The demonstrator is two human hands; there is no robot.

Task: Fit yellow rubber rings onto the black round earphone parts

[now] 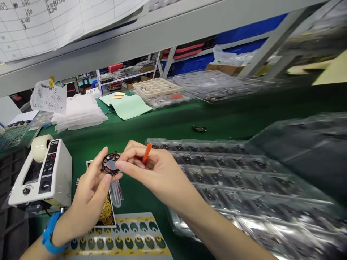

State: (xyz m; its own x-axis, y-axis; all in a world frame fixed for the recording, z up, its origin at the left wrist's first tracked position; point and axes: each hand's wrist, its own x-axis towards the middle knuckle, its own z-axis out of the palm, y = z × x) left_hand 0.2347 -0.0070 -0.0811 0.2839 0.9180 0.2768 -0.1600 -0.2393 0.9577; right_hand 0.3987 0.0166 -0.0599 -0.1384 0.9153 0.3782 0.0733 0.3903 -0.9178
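Observation:
Between the thumb and fingers of my left hand [93, 189] is a small round black part [111, 164] with a pale, shiny middle. My right hand [150, 169] is closed, its thumb and forefinger at the right edge of that part. An orange-handled tool [146, 153] sticks up from the curled fingers of my right hand; its other end is hidden. Beneath the hands lies a sheet of yellow and dark green stickers [128, 240]. A white-edged tray [107, 213] of small yellow rings is partly covered by my left hand.
A white tape dispenser [61, 173] stands at the left. Clear compartment trays [225, 173] of dark parts fill the right. One loose dark part [200, 128] lies on the green mat [173, 121]. A grey shelf beam [108, 45] crosses above.

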